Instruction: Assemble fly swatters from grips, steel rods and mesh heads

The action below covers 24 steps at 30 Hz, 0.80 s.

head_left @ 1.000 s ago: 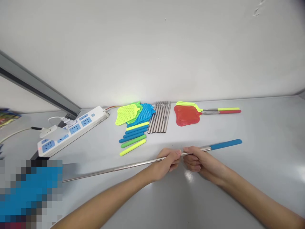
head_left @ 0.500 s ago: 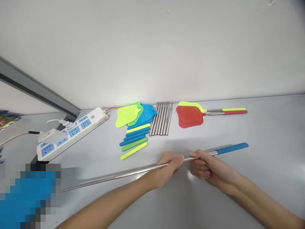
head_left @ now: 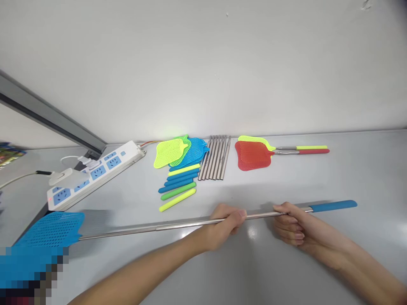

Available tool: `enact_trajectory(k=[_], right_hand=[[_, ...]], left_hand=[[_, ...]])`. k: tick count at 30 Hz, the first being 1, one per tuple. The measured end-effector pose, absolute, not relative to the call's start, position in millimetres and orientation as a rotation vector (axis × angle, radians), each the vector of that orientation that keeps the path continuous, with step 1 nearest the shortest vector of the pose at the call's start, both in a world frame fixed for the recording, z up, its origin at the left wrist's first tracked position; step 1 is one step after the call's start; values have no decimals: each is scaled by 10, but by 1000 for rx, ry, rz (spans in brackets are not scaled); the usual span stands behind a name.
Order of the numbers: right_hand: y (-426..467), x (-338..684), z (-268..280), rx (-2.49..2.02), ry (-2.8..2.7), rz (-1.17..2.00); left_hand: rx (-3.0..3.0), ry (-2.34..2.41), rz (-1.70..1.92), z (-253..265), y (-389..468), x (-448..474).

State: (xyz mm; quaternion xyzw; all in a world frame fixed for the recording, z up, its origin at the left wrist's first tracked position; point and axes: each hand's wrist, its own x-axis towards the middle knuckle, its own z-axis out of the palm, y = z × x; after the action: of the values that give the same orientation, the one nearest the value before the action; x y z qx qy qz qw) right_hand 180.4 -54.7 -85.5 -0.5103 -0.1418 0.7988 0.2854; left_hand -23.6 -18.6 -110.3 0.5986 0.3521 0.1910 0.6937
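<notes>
A blue fly swatter [head_left: 187, 224] with a long, drawn-out metal rod stretches across the front of the table. Its mesh head is at the far left and its blue grip at the right. My left hand [head_left: 225, 224] is closed around the middle of the rod. My right hand [head_left: 291, 222] is closed on the thicker rod section just left of the grip. Behind them lie several bare metal rods [head_left: 214, 159] side by side. Left of these are loose blue, green and yellow grip sleeves [head_left: 178, 199] and a small pile of mesh swatter heads [head_left: 170, 153].
Two swatters with short rods, a red one [head_left: 254, 156] and a yellow one [head_left: 313, 147], lie along the wall at the right. A white power strip [head_left: 95, 178] with plugs and cables rests at the left, beside a grey frame post [head_left: 47, 114]. A pixelated patch covers the lower left corner.
My right hand has moved right with the grip, and the gap between my hands has widened. My left hand stays nearly in place. The rod lies more level, its mesh head now showing higher.
</notes>
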Motion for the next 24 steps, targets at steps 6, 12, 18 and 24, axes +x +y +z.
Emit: enact_trajectory(k=[6, 12, 18, 24], right_hand=[[-612, 1882, -898, -1327, -343, 2128], [-661, 1842, -960, -1244, -378, 2068], [-631, 1785, -935, -1193, -427, 2040], [-518, 1680, -898, -1132, -443, 2070]], left_hand=[[1366, 809, 409, -1093, -197, -229], [1578, 793, 392, -1072, -199, -222], [1520, 794, 446, -1065, -203, -218], [1319, 780, 540, -1129, -191, -220]])
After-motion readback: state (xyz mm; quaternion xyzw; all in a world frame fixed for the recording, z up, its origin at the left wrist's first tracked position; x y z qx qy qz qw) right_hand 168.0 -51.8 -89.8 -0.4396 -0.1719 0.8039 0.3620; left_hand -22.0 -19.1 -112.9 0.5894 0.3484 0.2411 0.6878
